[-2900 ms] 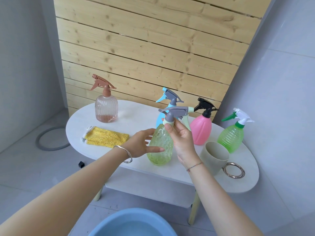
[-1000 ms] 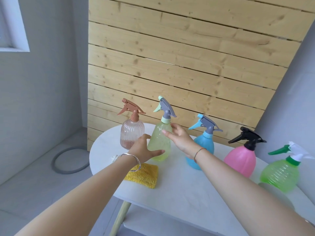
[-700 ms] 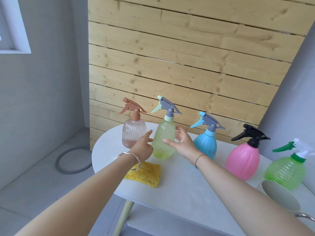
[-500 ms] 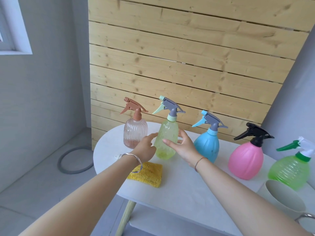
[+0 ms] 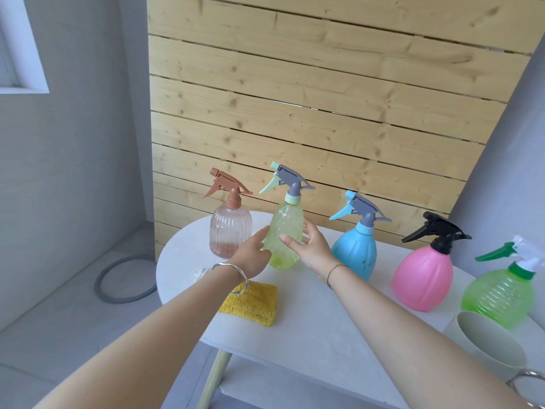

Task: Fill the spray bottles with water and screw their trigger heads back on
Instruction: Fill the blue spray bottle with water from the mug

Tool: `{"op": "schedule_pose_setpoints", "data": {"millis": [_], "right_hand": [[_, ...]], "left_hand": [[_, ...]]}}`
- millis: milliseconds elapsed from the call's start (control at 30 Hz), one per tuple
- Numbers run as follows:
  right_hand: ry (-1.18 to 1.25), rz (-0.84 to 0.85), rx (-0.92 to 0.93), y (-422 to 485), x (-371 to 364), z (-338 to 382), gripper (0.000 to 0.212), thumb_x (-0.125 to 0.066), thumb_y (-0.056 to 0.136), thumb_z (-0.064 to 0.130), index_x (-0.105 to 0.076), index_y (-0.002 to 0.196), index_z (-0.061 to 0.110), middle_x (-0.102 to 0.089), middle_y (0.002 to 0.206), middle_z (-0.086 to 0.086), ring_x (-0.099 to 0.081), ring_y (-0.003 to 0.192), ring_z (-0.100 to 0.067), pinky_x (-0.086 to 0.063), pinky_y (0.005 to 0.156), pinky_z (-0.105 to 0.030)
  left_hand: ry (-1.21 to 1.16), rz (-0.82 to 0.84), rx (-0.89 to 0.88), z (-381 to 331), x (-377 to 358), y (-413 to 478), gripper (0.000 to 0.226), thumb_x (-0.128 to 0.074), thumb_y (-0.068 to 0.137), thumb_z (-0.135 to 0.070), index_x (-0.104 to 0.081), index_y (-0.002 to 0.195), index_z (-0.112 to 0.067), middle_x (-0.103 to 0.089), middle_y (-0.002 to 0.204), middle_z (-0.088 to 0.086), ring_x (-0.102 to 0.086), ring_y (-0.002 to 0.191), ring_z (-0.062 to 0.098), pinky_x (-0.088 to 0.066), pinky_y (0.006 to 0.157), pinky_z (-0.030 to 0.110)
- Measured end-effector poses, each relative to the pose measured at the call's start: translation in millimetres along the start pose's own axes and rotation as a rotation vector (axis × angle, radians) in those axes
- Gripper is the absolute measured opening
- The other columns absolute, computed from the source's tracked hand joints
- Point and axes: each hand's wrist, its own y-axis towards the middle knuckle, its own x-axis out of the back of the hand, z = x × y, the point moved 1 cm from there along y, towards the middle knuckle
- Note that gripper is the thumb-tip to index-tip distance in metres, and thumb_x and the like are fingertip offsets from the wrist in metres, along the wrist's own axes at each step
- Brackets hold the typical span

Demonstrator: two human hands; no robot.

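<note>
Yellow-green bottle (image 5: 283, 231) stands upright on the white table (image 5: 309, 320), between both sets of fingers. Left hand (image 5: 253, 255) and right hand (image 5: 313, 246): fingers loose and spread, flanking its belly, not clamped; contact unclear. Judged: thin, squeezable plastic, weighty if filled, slick when wet. Best hold is the narrow shoulder just above the fingertips.

5 spray btls (image 5: 230, 231) (image 5: 284, 240) (image 5: 355, 252) (image 5: 421, 278) (image 5: 498, 296), 2 hands (image 5: 253, 255) (image 5: 312, 249), 1 yellow cloth (image 5: 253, 302), 1 cup (image 5: 483, 340), 1 table (image 5: 309, 329)

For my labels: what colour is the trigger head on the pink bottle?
Black trigger head on the pink bottle; head view.
</note>
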Motion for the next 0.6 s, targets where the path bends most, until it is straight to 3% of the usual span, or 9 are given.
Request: {"op": "schedule_pose_setpoints", "data": {"millis": [100,200,267,367,500,600], "right_hand": [[-0.027,-0.128,0.110,-9.1,-3.5,1.9,0.061,-0.067,0.087,0.030,-0.039,0.140,0.020,-0.047,0.141,0.004,-0.038,0.134,-0.010,-0.033,0.107,-0.026],[-0.040,-0.451,0.369,-36.7,3.7,13.9,0.034,-0.067,0.086,0.020,-0.052,0.117,0.019,-0.059,0.111,0.008,-0.054,0.106,-0.008,-0.037,0.091,-0.014],[-0.072,-0.662,0.501,-54.2,19.3,18.4,0.030,-0.069,0.083,0.014,-0.050,0.105,0.015,-0.053,0.099,0.005,-0.050,0.091,-0.011,-0.035,0.082,-0.013],[-0.052,-0.855,0.421,-62.3,48.8,12.3,0.040,-0.071,0.080,0.014,-0.044,0.109,0.004,-0.042,0.107,0.000,-0.043,0.100,-0.016,-0.031,0.086,-0.017],[0.076,-0.717,0.023,-45.9,71.8,-5.7,0.064,-0.068,0.085,0.025,-0.037,0.135,0.003,-0.042,0.132,-0.006,-0.040,0.126,-0.020,-0.033,0.101,-0.028],[0.126,-0.572,-0.014,-32.1,80.1,-14.6,0.041,-0.065,0.087,0.030,-0.054,0.122,0.014,-0.059,0.113,0.001,-0.054,0.104,-0.018,-0.041,0.080,-0.024]], "left_hand": [[0.043,-0.102,-0.047,-4.1,-3.0,-6.8,0.065,-0.044,0.094,0.001,-0.021,0.151,-0.018,-0.032,0.153,0.001,-0.035,0.139,0.020,-0.033,0.110,0.031],[-0.032,-0.284,-0.196,-13.7,-9.5,-23.7,0.054,-0.047,0.094,-0.002,-0.036,0.144,-0.020,-0.047,0.140,-0.002,-0.048,0.126,0.017,-0.040,0.102,0.029],[-0.031,-0.352,-0.315,-21.6,-15.7,-32.7,0.046,-0.049,0.094,-0.005,-0.043,0.136,-0.022,-0.054,0.127,-0.008,-0.053,0.115,0.012,-0.041,0.098,0.025],[0.041,-0.342,-0.428,-31.9,-28.2,-40.2,0.044,-0.052,0.093,-0.007,-0.046,0.134,-0.021,-0.058,0.123,-0.009,-0.051,0.114,0.007,-0.033,0.092,0.012],[0.031,-0.295,-0.429,-41.1,-49.8,-38.8,0.043,-0.057,0.092,-0.011,-0.048,0.133,-0.021,-0.058,0.121,-0.011,-0.052,0.113,0.008,-0.033,0.089,0.003],[0.012,-0.258,-0.367,-46.6,-65.7,-35.0,0.043,-0.061,0.091,-0.018,-0.048,0.131,-0.022,-0.056,0.123,-0.012,-0.051,0.113,0.009,-0.038,0.091,0.016]]}}
